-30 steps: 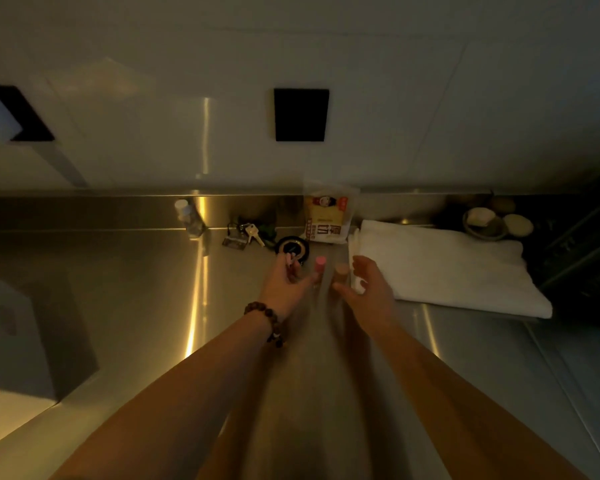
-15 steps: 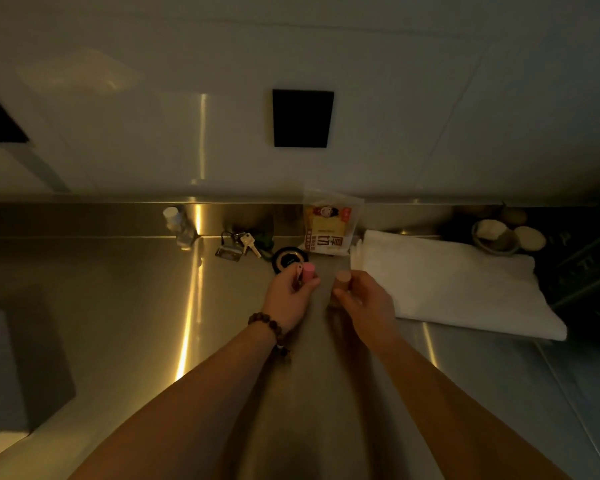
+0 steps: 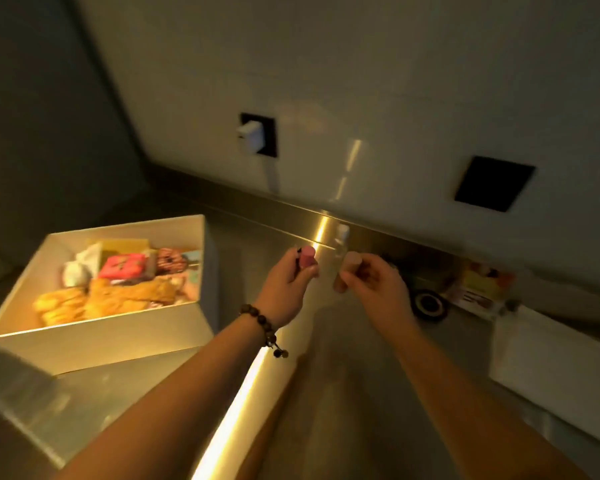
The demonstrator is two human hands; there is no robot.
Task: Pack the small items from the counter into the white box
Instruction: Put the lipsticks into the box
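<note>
My left hand (image 3: 288, 289), with a bead bracelet on the wrist, grips a small pink cylinder (image 3: 307, 260) above the steel counter (image 3: 125, 386). My right hand (image 3: 374, 289) holds a small beige cylinder (image 3: 350, 268) just to its right. The two hands are close together and apart. The white box (image 3: 94, 344) stands open at the left, holding several colourful packets and small items, a hand's width left of my left hand.
A small clear bottle (image 3: 340, 240) stands by the back wall behind my hands. A black tape roll (image 3: 428, 304), a yellow-and-red packet (image 3: 478, 289) and a folded white cloth (image 3: 555, 365) lie to the right. Wall sockets (image 3: 494, 183) sit above.
The view has swung left, bringing the white box into sight. Both hands have lifted off the counter and moved left, still holding the pink and beige cylinders.
</note>
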